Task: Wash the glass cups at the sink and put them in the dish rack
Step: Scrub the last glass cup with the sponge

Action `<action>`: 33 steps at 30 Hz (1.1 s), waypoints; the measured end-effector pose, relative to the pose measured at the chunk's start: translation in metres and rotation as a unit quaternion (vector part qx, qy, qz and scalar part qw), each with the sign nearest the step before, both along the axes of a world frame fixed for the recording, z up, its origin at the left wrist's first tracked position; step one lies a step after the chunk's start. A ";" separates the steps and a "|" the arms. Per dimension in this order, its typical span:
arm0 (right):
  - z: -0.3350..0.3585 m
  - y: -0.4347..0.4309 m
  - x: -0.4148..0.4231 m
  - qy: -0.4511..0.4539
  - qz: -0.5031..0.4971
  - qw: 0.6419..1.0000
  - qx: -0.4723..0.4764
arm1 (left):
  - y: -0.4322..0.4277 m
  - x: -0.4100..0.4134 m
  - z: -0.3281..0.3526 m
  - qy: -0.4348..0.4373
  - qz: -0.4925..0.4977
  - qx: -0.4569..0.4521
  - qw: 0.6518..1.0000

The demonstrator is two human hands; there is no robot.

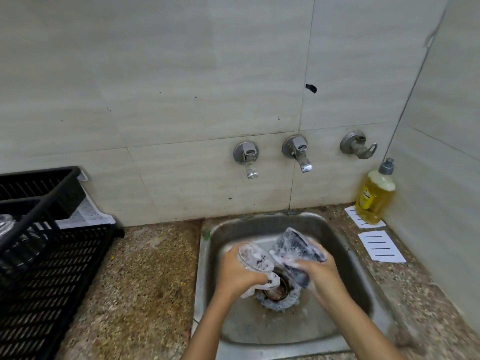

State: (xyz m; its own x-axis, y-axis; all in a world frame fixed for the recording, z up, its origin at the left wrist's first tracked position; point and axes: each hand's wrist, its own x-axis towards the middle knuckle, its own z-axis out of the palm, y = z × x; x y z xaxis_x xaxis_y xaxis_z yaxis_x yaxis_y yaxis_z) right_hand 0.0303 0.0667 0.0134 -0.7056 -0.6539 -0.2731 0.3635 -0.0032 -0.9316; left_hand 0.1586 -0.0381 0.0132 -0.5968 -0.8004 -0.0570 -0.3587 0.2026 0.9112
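Over the steel sink (345, 258), my left hand (237, 272) grips a foam-covered glass cup (255, 258), tilted with its mouth toward the upper left. My right hand (320, 271) grips a second soapy glass cup (292, 246), which looks dark through the foam; I cannot tell whether a sponge is inside it. Both cups hang just above the drain (276, 292), almost touching each other. The black plastic dish rack (65, 258) stands on the counter at the left, with a clear glass cup (9, 226) in it at the frame's edge.
Three wall taps (298, 152) sit above the sink, with no water visibly running. A yellow dish-soap bottle (375, 197) stands in the right corner beside white paper cards (381, 246). Foam rings the drain. A speckled stone counter (145, 276) lies between the rack and the sink.
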 end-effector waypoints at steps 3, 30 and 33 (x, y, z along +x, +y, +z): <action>-0.004 0.001 0.013 0.357 -0.009 0.934 -0.008 | 0.008 -0.005 -0.005 0.040 -0.002 0.057 0.998; -0.063 0.048 -0.108 -0.220 -0.176 0.958 0.061 | 0.008 -0.021 -0.021 0.130 0.105 0.264 0.950; -0.076 0.046 -0.134 -0.288 -0.236 0.928 0.000 | 0.000 -0.030 -0.030 0.117 0.097 0.267 0.952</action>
